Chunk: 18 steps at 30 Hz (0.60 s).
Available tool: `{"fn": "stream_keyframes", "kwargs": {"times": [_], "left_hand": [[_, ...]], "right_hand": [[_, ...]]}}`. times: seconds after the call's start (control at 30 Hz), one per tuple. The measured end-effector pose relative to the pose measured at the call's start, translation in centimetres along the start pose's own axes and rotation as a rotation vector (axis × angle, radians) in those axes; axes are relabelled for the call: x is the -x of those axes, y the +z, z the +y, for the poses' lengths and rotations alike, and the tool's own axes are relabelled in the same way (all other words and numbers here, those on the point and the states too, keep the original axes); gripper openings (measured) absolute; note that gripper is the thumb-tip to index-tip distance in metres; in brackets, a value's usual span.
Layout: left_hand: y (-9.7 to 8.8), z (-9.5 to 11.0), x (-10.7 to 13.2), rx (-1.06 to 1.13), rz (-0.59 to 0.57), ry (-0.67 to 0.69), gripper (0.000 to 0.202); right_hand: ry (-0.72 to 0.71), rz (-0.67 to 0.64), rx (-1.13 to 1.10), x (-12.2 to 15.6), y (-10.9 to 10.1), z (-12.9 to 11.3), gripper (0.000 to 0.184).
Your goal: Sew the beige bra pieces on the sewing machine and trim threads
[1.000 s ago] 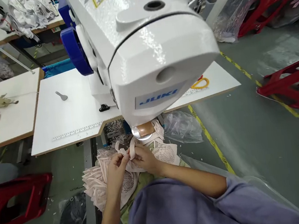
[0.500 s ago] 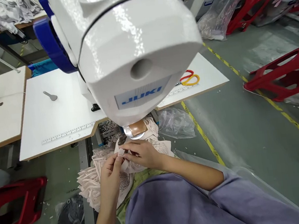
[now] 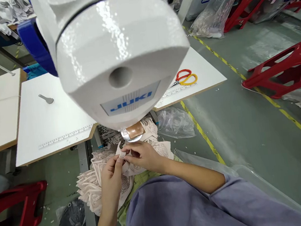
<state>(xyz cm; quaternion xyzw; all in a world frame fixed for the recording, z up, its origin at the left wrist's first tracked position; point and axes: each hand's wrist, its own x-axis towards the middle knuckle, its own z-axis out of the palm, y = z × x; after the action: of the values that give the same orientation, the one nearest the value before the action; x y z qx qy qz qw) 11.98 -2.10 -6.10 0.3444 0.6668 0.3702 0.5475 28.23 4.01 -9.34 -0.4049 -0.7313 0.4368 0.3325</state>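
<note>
My left hand (image 3: 112, 175) and my right hand (image 3: 141, 156) meet just below the head of a white JUKI sewing machine (image 3: 114, 55). Both pinch a narrow pale pink strap (image 3: 121, 153) of a lace garment (image 3: 93, 184). The fingers of each hand are closed on the strap. The garment lies bunched in my lap under the hands. A copper-taped metal part (image 3: 133, 132) of the machine sits right above the strap. The needle area is hidden by the machine head.
A white table (image 3: 50, 120) with a printed ruler strip carries red and yellow scissors (image 3: 186, 77) at the right and a small grey tool (image 3: 46, 99) at the left. Red plastic stools (image 3: 284, 72) stand on the floor. A clear plastic bag (image 3: 175, 123) lies below the table.
The view has shifted, so the machine head looms larger and further left. My hands stay pinched on the strap, now closer under the copper part.
</note>
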Motion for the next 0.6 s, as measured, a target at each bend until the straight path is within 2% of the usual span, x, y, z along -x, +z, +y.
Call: {"fn": "stream_keyframes", "kwargs": {"times": [0.07,0.13,0.23,0.3,0.33,0.37,0.43,0.47,0.5,0.53,0.6], "left_hand": [[0.2,0.2,0.0,-0.078,0.025,0.014,0.037],[0.5,0.3,-0.2,-0.149,0.049,0.041,0.038],[0.7,0.1,-0.9,-0.215,0.067,0.085,0.043],[0.6,-0.3,-1.5,-0.280,0.073,0.085,0.046],[0.5,-0.5,-1.9,-0.332,0.078,0.072,0.048],[0.3,-0.8,-2.4,-0.374,0.062,0.069,0.050],[-0.2,-1.2,-3.4,-0.484,0.086,0.081,0.052],[-0.3,-1.4,-4.0,-0.522,0.081,0.082,0.052],[-0.4,-1.5,-4.4,-0.532,0.056,0.068,0.052],[-0.5,-1.5,-4.7,-0.528,0.014,0.043,0.053],[-0.3,-1.3,-5.1,-0.489,-0.092,-0.016,0.053]], "right_hand": [[0.040,-0.016,-0.024,0.0,0.1,0.0,0.018],[0.003,0.004,-0.023,0.1,0.5,0.2,0.014],[-0.178,0.050,0.057,0.6,1.0,1.0,0.017],[-0.341,-0.014,0.165,0.4,0.2,2.4,0.020],[-0.396,-0.064,0.237,0.0,-0.9,3.5,0.021],[-0.391,-0.100,0.332,-0.7,-2.8,4.6,0.021],[-0.222,-0.063,0.559,-2.6,-8.5,6.8,0.026],[-0.028,0.033,0.698,-3.7,-12.2,7.7,0.032],[0.088,0.132,0.776,-4.8,-16.2,8.4,0.040],[0.148,0.193,0.823,-5.8,-20.1,8.9,0.046],[0.225,0.208,0.877,-7.6,-26.9,9.5,0.048]]}}
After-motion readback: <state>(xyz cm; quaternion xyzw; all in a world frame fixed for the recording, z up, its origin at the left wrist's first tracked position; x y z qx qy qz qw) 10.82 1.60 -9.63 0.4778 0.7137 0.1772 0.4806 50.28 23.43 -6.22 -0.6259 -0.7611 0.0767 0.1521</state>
